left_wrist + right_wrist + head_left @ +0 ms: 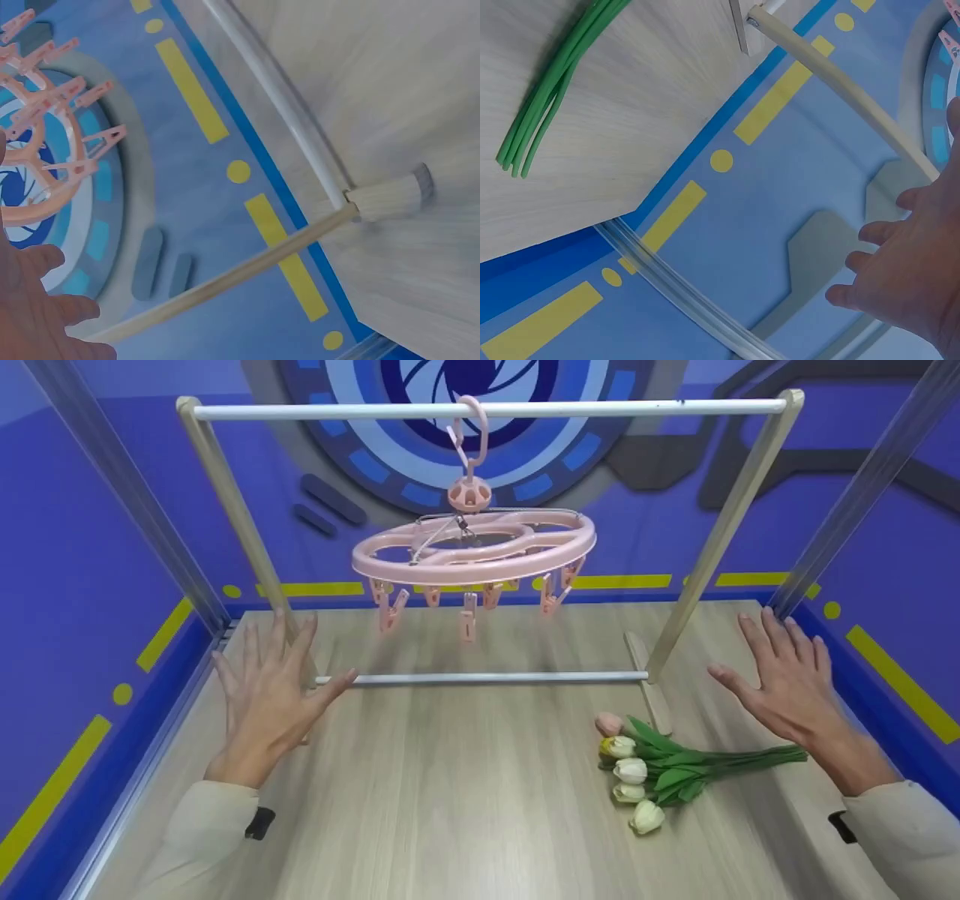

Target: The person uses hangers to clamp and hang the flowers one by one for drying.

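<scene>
My left hand point(274, 701) is spread with its fingers straight, overlapping the left leg of the rack in the head view, and holds nothing. On the other side my right hand point(795, 686) is likewise spread and bare, beyond the stem ends of the tulips. A pink round clip hanger point(474, 547) hangs by its hook from the white top bar point(337, 411), with several small clothespins point(468, 619) dangling beneath its ring. The bunch of tulips point(679, 769), white, yellowish and pink with green stems, lies on the table at the right front of the rack.
A rack with wooden legs point(720, 532) and a white lower bar point(487, 678) stands across the back of the wooden table point(450, 780). Blue patterned walls point(127, 510) enclose the back and sides, with metal posts point(862, 487) at the corners.
</scene>
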Motion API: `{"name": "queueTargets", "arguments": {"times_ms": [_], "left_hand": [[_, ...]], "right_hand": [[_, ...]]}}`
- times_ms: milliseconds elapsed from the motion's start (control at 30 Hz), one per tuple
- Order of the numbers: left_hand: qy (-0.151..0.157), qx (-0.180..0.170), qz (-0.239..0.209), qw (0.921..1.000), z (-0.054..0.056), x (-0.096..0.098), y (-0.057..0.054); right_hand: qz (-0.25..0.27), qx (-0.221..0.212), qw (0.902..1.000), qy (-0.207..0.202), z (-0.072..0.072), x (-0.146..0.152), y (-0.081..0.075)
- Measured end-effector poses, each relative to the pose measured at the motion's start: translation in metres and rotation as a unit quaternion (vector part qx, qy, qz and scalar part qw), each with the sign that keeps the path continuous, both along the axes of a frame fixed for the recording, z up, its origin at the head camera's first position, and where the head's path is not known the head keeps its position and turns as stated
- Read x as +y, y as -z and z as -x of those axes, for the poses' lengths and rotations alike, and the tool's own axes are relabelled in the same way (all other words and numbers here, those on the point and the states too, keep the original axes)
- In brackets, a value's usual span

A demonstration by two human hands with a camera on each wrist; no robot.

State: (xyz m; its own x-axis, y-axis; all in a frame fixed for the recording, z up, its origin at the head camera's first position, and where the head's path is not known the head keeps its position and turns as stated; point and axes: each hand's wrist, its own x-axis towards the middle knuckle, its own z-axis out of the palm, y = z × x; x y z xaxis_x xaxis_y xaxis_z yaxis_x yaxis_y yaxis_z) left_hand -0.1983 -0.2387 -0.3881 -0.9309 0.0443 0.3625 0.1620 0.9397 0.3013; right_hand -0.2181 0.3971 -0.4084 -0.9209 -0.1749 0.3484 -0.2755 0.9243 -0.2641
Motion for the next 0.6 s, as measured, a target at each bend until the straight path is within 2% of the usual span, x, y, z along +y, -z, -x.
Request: {"name": "queueTargets", "arguments": {"times_ms": [300, 467, 600], "left_hand": [[0.022, 0.019, -0.024, 0.9993, -0.007, 0.016, -0.009], [0.030, 0.031, -0.037, 0.9984, -0.010, 0.027, -0.012], [0.041, 0.051, -0.064, 0.9958, -0.011, 0.035, -0.013]], "right_hand": [[0.013, 0.016, 0.9996, -0.018, -0.003, 0.005, -0.004], [0.030, 0.029, 0.9982, -0.044, -0.006, 0.007, -0.007], [0.055, 0.040, 0.9953, -0.069, -0.009, 0.009, -0.007]]}}
